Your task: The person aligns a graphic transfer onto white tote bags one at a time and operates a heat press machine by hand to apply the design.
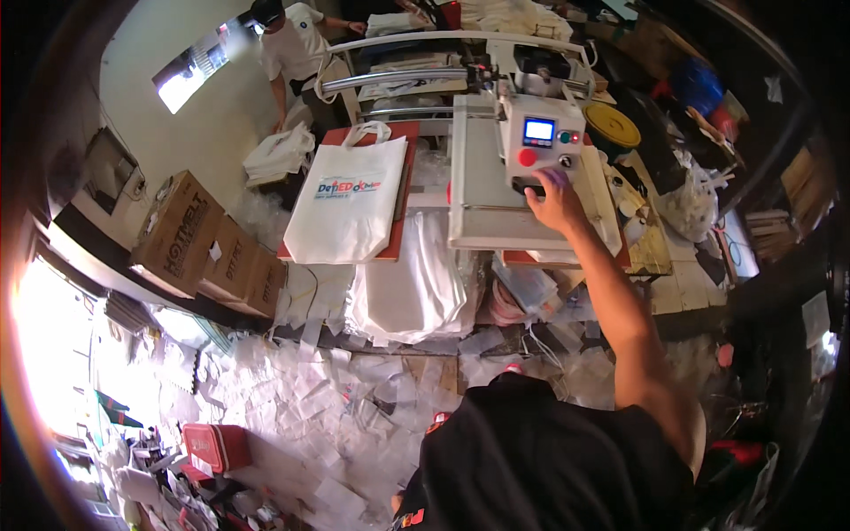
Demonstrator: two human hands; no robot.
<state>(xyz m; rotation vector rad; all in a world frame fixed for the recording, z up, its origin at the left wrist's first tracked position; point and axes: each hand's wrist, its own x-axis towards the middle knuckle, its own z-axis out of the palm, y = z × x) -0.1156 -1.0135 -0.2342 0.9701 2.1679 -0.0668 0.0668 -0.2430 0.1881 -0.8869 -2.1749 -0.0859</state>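
Note:
My right hand (556, 205) reaches up to the front of a heat press (542, 133), its fingers curled around the dark handle (524, 184) below the control box. The box has a lit screen, a red button and small lights. Under the raised-arm side lies the wide grey press plate (478, 232), over a red-edged board. On the left board (409, 168), a white tote bag (341, 208) with a red and blue print lies flat, handles toward the far side. My left hand is hidden; my black shirt covers the lower middle.
White bags (407, 288) hang in a stack between the boards. Brown cartons (181, 234) stand at left, with a red box (215, 448) on the floor among scattered clear sheets (328, 398). Another person (297, 49) stands far left beside folded white bags (279, 152). A yellow lid (613, 126) is at right.

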